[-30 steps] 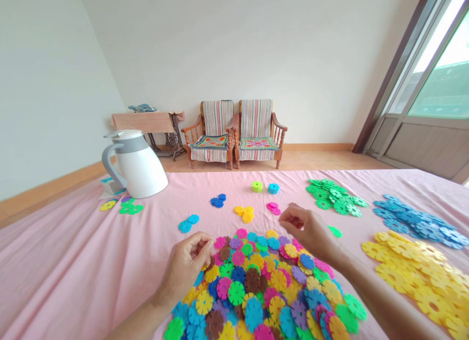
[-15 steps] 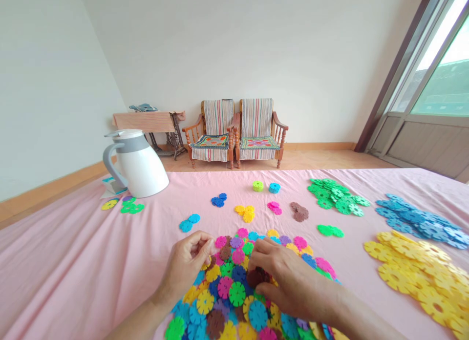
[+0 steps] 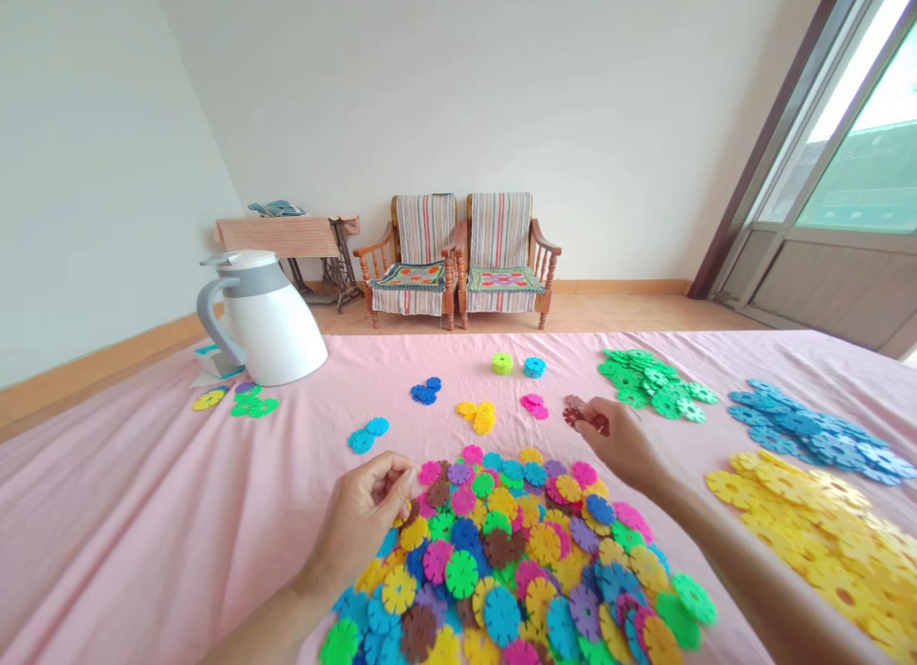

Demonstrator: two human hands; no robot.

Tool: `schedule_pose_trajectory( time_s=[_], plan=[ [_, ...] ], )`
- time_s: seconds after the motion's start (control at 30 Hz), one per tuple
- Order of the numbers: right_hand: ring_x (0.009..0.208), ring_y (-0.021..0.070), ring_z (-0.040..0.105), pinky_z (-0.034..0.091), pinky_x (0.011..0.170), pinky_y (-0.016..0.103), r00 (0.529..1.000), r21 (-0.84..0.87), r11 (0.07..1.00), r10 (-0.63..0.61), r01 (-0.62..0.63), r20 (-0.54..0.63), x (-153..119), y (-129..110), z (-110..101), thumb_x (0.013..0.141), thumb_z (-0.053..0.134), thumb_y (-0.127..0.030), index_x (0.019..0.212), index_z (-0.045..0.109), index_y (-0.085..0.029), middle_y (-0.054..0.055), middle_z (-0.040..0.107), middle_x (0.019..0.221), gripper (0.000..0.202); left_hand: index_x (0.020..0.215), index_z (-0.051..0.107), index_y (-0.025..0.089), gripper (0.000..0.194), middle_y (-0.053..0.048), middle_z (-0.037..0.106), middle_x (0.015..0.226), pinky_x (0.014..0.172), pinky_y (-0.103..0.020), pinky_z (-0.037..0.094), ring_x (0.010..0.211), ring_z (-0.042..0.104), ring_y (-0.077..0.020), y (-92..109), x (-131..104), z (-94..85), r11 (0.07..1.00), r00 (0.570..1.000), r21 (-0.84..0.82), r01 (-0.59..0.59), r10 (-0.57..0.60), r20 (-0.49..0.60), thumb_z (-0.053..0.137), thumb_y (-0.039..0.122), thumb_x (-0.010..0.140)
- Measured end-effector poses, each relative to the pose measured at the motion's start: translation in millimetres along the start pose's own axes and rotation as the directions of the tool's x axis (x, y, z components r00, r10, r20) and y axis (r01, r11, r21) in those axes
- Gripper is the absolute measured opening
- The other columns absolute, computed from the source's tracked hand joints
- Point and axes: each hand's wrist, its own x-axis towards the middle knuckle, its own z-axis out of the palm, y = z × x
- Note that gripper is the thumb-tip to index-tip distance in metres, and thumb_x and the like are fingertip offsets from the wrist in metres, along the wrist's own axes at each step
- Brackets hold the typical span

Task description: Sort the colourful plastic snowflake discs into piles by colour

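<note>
A mixed heap of notched plastic snowflake discs (image 3: 494, 550) lies in front of me. At its left edge is my left hand (image 3: 376, 498), thumb and fingers pinched together; whether a disc is between them I cannot make out. My right hand (image 3: 617, 440) reaches past the heap to a small group of brown snowflake discs (image 3: 573, 409). Its fingers are closed on a brown disc at that group, partly hidden by the hand. Left of it lie a few pink discs (image 3: 534, 406) and yellow discs (image 3: 478, 417).
Larger piles of green discs (image 3: 649, 378), blue discs (image 3: 809, 431) and yellow discs (image 3: 809, 531) spread on the right. Dark blue discs (image 3: 426, 391), light blue discs (image 3: 368, 435) and two short stacks, lime (image 3: 502, 363) and blue (image 3: 534, 367), lie farther back. A white jug (image 3: 276, 331) stands left on the pink cloth (image 3: 236, 512).
My right hand has moved from the middle of the heap, away from me and to the right, carrying brown discs to the brown group. My left hand has stayed at the heap's edge.
</note>
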Motion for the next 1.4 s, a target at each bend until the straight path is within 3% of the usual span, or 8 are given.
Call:
schedule_pose_trajectory(
  time_s=[0.23,0.4,0.5,0.73,0.9,1.13,1.23,1.4],
  plan=[
    [0.059,0.0174,0.057,0.035,0.052,0.025,0.992,-0.028,0.994,0.107,-0.109,-0.060,15,43,2,0.075,0.049,-0.028,0.058,0.059,-0.020,0.004,0.064,0.060,0.021,0.072,0.058,0.017,0.022,0.003,0.056,0.054,0.051,-0.021,0.045,0.050,0.055,-0.0122,0,1,0.2,1.000,1.000,-0.002,-0.008,0.008,-0.004,0.054,0.037,0.080],
    [0.058,0.0159,0.056,0.036,0.053,0.026,0.993,0.004,0.996,0.094,-0.093,-0.065,9,14,-12,0.078,0.047,-0.027,0.070,0.062,-0.020,0.003,0.066,0.068,0.018,0.072,0.058,0.017,0.021,0.004,0.055,0.053,0.051,-0.020,0.044,0.049,0.055,-0.0117,-1,1,0.3,1.000,1.000,-0.003,-0.009,0.009,-0.010,0.054,0.036,0.080],
    [0.059,0.0144,0.056,0.038,0.055,0.025,0.992,0.151,0.984,-0.102,0.090,0.075,-8,-25,-18,0.080,0.048,-0.025,0.072,0.062,-0.020,0.001,0.063,0.065,0.017,0.071,0.058,0.017,0.022,0.004,0.054,0.053,0.051,-0.020,0.045,0.050,0.055,-0.0122,-1,1,0.2,1.000,1.000,0.005,-0.001,0.001,-0.004,0.054,0.036,0.080],
    [0.081,0.0151,0.056,0.041,0.071,0.026,0.750,0.349,0.862,-0.497,0.368,0.436,-63,-98,-28,0.078,0.055,-0.016,0.085,0.068,-0.023,0.003,0.060,0.089,0.016,0.070,0.059,0.017,0.022,0.004,0.055,0.052,0.051,-0.020,0.044,0.050,0.055,-0.0127,0,1,0.0,1.000,1.000,0.003,0.005,-0.005,-0.008,0.055,0.037,0.079],
    [0.081,0.0149,0.052,0.038,0.070,0.027,0.699,0.301,0.862,-0.507,0.408,0.504,-72,-105,-27,0.069,0.056,-0.006,0.090,0.063,-0.022,0.002,0.057,0.092,0.027,0.070,0.059,0.017,0.021,0.004,0.054,0.052,0.050,-0.020,0.044,0.049,0.055,-0.0121,0,-1,0.3,1.000,1.000,-0.005,0.004,-0.004,-0.011,0.055,0.035,0.079],
    [0.070,0.0110,0.053,0.038,0.061,0.022,0.721,0.455,0.863,-0.458,0.220,0.520,-62,-99,-28,0.072,0.055,-0.011,0.072,0.057,-0.019,-0.002,0.060,0.075,0.008,0.072,0.058,0.017,0.020,0.004,0.053,0.054,0.052,-0.019,0.044,0.051,0.055,-0.0115,-4,-1,-0.2,1.000,1.000,-0.001,-0.004,0.004,0.002,0.054,0.034,0.081],
    [0.060,0.0107,0.054,0.039,0.053,0.021,0.824,0.462,0.883,-0.323,0.084,0.466,-43,-79,-27,0.075,0.054,-0.019,0.071,0.056,-0.019,-0.002,0.060,0.065,0.005,0.071,0.057,0.017,0.019,0.004,0.054,0.055,0.052,-0.020,0.044,0.051,0.055,-0.0114,-3,0,-0.2,1.000,1.000,-0.011,0.000,0.000,0.006,0.055,0.034,0.080],
    [0.060,0.0138,0.061,0.045,0.055,0.023,0.993,0.395,0.918,-0.020,-0.026,0.112,-2,-14,-15,0.074,0.050,-0.022,0.069,0.052,-0.020,0.002,0.066,0.066,0.005,0.072,0.058,0.016,0.020,0.005,0.053,0.053,0.051,-0.020,0.043,0.050,0.055,-0.0117,-1,0,0.3,1.000,1.000,-0.023,0.018,-0.017,0.010,0.054,0.034,0.080]
  ],
)
